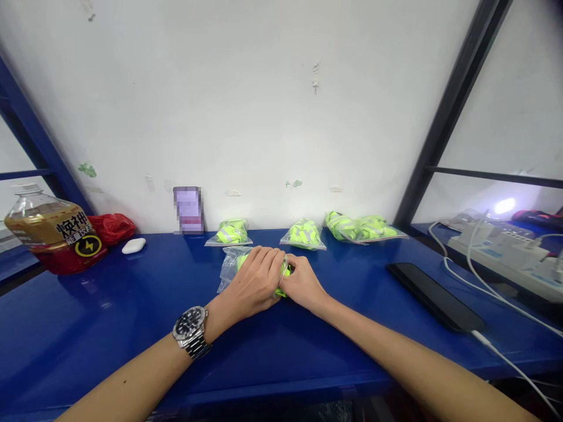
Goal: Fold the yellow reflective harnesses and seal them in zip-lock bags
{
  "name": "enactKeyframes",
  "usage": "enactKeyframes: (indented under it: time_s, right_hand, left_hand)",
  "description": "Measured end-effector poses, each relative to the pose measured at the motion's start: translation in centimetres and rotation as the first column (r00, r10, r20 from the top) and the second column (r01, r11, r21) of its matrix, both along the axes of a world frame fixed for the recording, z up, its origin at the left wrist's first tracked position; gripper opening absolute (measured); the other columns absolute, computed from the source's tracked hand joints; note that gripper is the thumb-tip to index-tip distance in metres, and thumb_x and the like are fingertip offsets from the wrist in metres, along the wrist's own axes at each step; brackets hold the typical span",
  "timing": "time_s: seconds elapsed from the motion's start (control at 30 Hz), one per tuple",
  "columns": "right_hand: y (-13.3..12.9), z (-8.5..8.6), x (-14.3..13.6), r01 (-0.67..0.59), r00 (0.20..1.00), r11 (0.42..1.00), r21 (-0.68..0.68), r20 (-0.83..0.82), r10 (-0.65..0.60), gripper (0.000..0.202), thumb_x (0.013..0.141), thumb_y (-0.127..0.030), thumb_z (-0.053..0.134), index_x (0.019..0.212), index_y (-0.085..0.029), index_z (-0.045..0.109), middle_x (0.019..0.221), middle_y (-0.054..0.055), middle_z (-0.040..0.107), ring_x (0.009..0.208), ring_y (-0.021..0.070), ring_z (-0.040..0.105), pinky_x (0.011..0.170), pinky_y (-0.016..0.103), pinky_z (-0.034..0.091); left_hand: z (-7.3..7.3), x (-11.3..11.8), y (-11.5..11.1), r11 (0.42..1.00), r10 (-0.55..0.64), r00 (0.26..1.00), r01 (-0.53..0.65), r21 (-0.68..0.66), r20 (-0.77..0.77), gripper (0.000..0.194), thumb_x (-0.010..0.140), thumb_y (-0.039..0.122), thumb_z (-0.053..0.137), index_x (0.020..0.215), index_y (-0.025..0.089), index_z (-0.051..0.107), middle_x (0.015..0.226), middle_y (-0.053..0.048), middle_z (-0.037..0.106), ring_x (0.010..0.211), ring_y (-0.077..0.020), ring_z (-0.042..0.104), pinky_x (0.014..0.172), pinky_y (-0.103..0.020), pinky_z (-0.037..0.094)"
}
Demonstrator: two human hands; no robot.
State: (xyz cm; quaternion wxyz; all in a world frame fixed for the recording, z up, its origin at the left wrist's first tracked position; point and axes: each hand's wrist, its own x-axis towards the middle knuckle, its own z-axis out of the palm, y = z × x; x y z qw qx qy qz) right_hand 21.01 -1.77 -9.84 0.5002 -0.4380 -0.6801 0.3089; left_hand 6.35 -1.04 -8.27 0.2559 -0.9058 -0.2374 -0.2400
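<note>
A clear plastic bag (228, 269) with folded neon-yellow fabric inside lies on the blue table, at its middle. My left hand (258, 278), with a watch (190, 328) on its wrist, is wrapped over the bag and covers most of it. At the bag's right end my right hand (304, 282) grips the plastic edge between thumb and fingers. A little yellow fabric shows between the two hands. Behind them, near the wall, lie similar bags: one on the left (231, 232), one in the middle (304, 234) and an adjoining group (373, 227) on the right.
On the left stand a large drink bottle (57, 231), a red plastic bag (114, 227) and a white case (134, 246). A blurred upright phone (189, 211) leans on the wall. To the right are a black phone (435, 296) on a cable and power strips (510, 249).
</note>
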Motion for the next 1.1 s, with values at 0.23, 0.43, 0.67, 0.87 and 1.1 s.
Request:
enactKeyframes:
  time_s: [0.23,0.43,0.67,0.87,1.1]
  right_hand:
    - [0.2,2.7,2.6,-0.307,0.942,0.950,-0.061,0.124,0.312,0.012,0.067,-0.019,0.063,0.077,-0.015,0.057,0.077,-0.001,0.057,0.074,0.0149,0.050,0.067,0.025,0.043]
    - [0.8,2.3,4.2,-0.524,0.839,0.833,-0.180,0.062,0.541,0.027,0.074,-0.037,0.068,0.085,-0.014,0.059,0.079,0.000,0.058,0.072,0.0149,0.051,0.067,0.026,0.044]
    - [0.4,-0.2,1.4,-0.144,0.933,0.989,0.014,0.336,0.131,0.011,0.071,-0.016,0.051,0.061,-0.013,0.050,0.056,-0.005,0.040,0.053,0.0069,0.036,0.049,0.020,0.025]
    - [-0.3,0.3,1.0,-0.023,0.854,0.994,0.105,0.519,-0.035,0.017,0.064,-0.015,0.052,0.051,-0.017,0.041,0.048,-0.001,0.044,0.048,0.0087,0.037,0.048,0.024,0.022]
    - [0.0,1.3,1.2,-0.105,0.851,0.984,0.146,0.525,0.013,0.015,0.067,-0.014,0.055,0.054,-0.016,0.047,0.050,-0.002,0.049,0.048,0.0092,0.041,0.047,0.023,0.023]
  left_hand:
    - [-0.1,-0.6,0.7,0.995,-0.084,0.991,0.079,0.057,0.104,0.054,0.083,0.038,0.054,0.124,0.004,0.043,0.112,-0.021,0.059,0.100,-0.0330,0.056,0.088,-0.048,0.046]
    - [-0.1,-0.8,0.7,0.992,-0.117,0.988,0.111,0.066,0.098,0.054,0.082,0.036,0.054,0.125,0.005,0.042,0.112,-0.021,0.060,0.101,-0.0326,0.058,0.087,-0.047,0.048]
    - [0.1,-0.4,0.0,0.991,-0.116,0.992,0.113,0.067,0.041,0.044,0.081,0.033,0.051,0.117,0.007,0.047,0.105,-0.019,0.062,0.097,-0.0311,0.059,0.085,-0.047,0.047]
    - [0.0,0.2,-0.9,0.992,-0.119,0.993,0.120,0.037,-0.010,0.040,0.086,0.034,0.049,0.118,0.009,0.047,0.110,-0.019,0.063,0.102,-0.0313,0.059,0.086,-0.047,0.045]
    - [0.5,-0.5,-0.6,0.992,-0.123,0.992,0.122,0.034,0.035,0.055,0.084,0.037,0.053,0.129,0.008,0.040,0.118,-0.020,0.060,0.108,-0.0329,0.057,0.091,-0.050,0.044]
